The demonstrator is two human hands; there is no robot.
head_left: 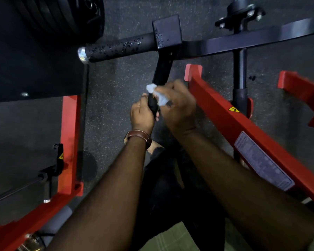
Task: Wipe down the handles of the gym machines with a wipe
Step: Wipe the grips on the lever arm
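Dark speckled rubber flooring point(116, 98) is lying beneath the machine, with red frame beams point(246, 127) running along my right and another red beam point(69, 134) standing on my left. I am looking down at a black vertical handle point(160, 73) that is hanging from a square black bracket point(168, 30). My left hand point(142, 115) is gripping the lower end of that handle, fingers curling round it, with a brown leather watch strap point(139, 135) sitting on the wrist. My right hand point(176, 104) is holding a pale crumpled wipe point(157, 96) and pressing it against the handle just above my left hand; the fingers are curling over the wipe, and the hand is looking slightly blurred. A second black handle point(120, 48) is sticking out sideways from the bracket toward the left, and it is carrying droplets along its length, ending in a silver cap point(82, 55). Black weight plates point(62, 15) are sitting at the top left, well apart from my hands. A yellow warning sticker point(233, 109) is showing on the right red beam.
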